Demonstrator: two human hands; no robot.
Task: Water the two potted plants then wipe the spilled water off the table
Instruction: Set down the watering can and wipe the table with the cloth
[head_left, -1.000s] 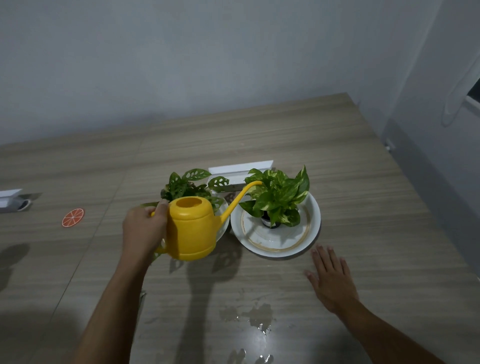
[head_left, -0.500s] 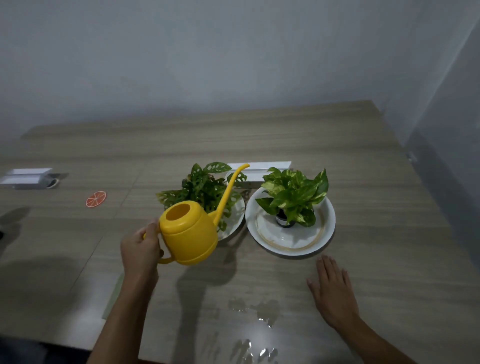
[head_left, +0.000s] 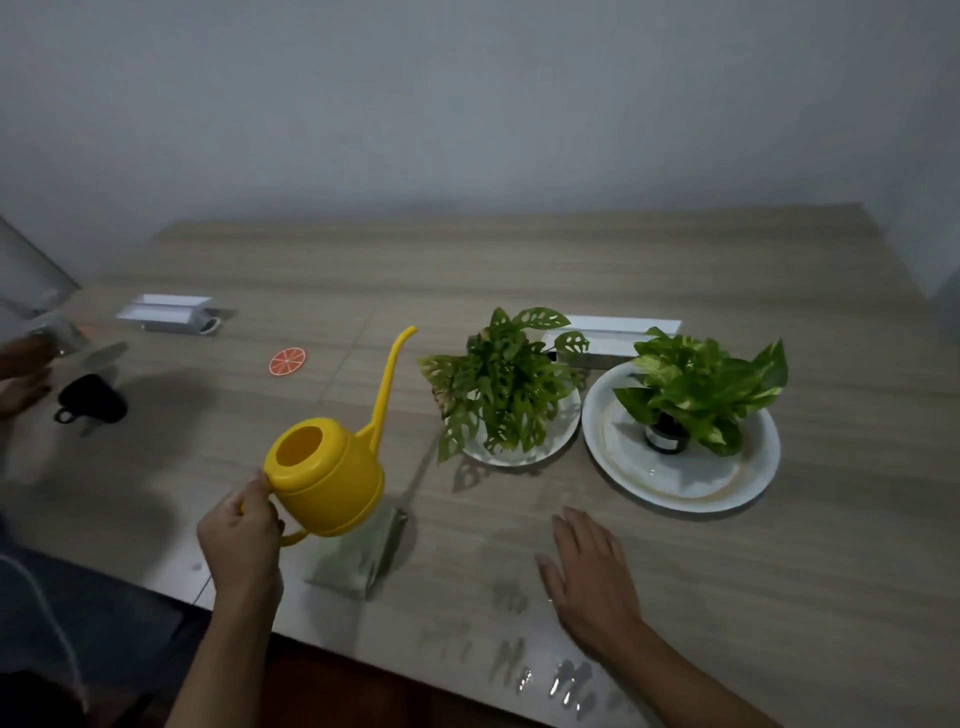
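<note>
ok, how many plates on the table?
2. A smaller plate under the holey-leaf plant, mid-table; a larger plate under the variegated plant, right of it. None seem hidden.

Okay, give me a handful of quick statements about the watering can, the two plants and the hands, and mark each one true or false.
1. The left hand has the yellow watering can in its grip by the handle. True.
2. The can's spout is over the plant with holed leaves. False: the spout points up, left of that plant and clear of it.
3. The right hand lies open and flat on the table. True.
4. Both plants share one plate. False: the holed-leaf plant and the variegated plant each sit on their own white plate.
5. Water lies on the table near its front edge. True.
</note>
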